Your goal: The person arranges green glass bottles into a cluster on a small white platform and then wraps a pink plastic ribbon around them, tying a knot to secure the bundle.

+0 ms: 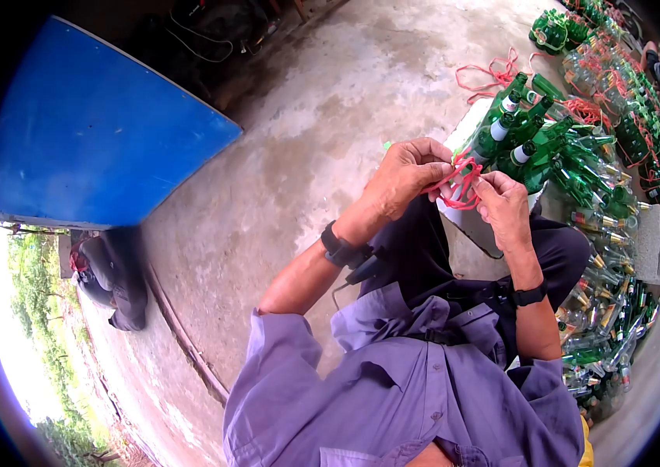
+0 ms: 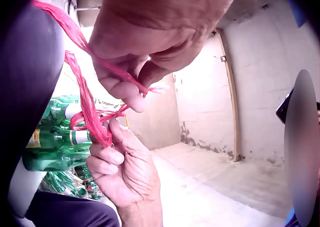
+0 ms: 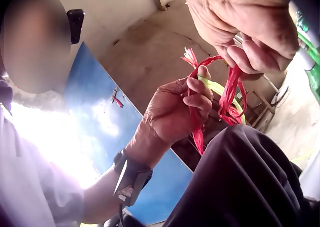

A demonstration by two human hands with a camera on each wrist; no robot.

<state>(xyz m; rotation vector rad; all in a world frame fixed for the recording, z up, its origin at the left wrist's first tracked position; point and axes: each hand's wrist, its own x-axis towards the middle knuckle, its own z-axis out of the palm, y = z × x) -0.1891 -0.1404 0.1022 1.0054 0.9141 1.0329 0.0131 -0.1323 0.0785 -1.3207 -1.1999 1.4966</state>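
Observation:
Red plastic cord (image 1: 466, 194) is looped between the two hands, above the lap and beside green bottles (image 1: 492, 138). My left hand (image 1: 404, 177) pinches one part of the cord between thumb and fingers. Opposite it, my right hand (image 1: 506, 208) pinches another part of the loop. In the right wrist view the left hand (image 3: 175, 112) also holds a yellow-green strand (image 3: 215, 88) along with the red cord (image 3: 231, 97). The left wrist view has the right hand (image 2: 129, 174) below the left hand (image 2: 155, 32), with frayed cord ends between them.
Many green and clear bottles (image 1: 602, 311) lie piled at the right, with tied bundles (image 1: 552, 33) farther back. More red cord (image 1: 493, 76) lies on the floor beyond the bottles. A blue panel (image 1: 104, 124) stands at the left; a dark motorbike-like shape (image 1: 112, 280) is below it.

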